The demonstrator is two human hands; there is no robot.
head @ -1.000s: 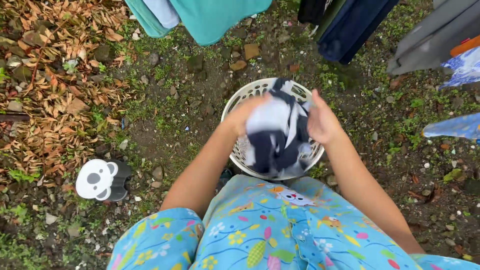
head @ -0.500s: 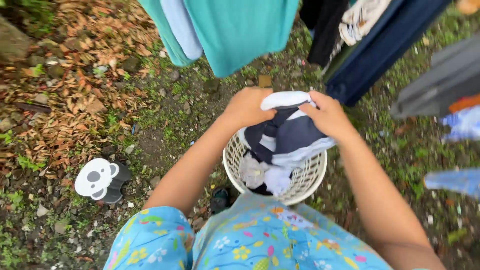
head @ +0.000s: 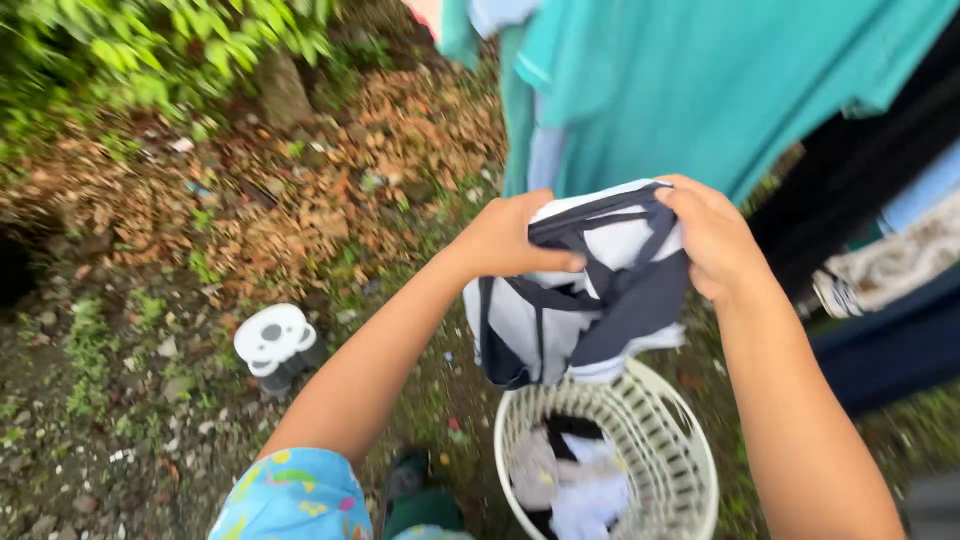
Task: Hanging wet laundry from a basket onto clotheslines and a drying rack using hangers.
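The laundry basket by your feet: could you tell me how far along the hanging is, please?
Done: a teal shirt and dark garments hang on the line. In hand: the left hand and right hand hold a white and navy garment above the white laundry basket. Left: more clothes lie in it.

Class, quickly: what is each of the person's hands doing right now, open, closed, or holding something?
Left hand: closed on the navy and white garment, held above the white laundry basket.
Right hand: closed on the same garment's other side.
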